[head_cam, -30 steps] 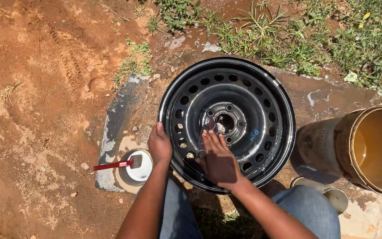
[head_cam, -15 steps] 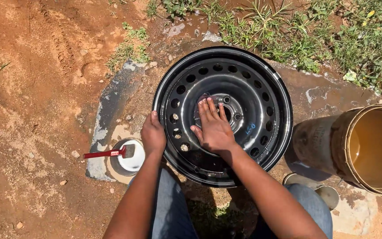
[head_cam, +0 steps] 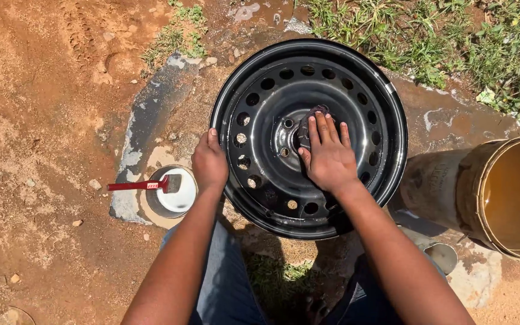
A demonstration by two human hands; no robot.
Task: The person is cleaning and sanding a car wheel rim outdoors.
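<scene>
A black steel wheel rim [head_cam: 386, 120] lies flat on wet, muddy ground. My left hand [head_cam: 210, 161] grips the rim's near left edge, fingers curled over it. My right hand [head_cam: 327, 157] lies flat on the rim's centre hub and presses a small dark cloth [head_cam: 308, 123] against it; only the cloth's far end shows past my fingertips. The rim's surface looks wet and shiny.
A small white tin [head_cam: 173, 192] with a red-handled brush [head_cam: 136, 186] laid across it sits left of the rim. A large bucket of brownish water [head_cam: 516, 195] stands at the right, a small metal cup [head_cam: 442, 256] beside it. Grass grows behind; my knees are below.
My right hand has slid with the cloth from the rim's near side up onto the centre hub. My left hand stays on the left edge.
</scene>
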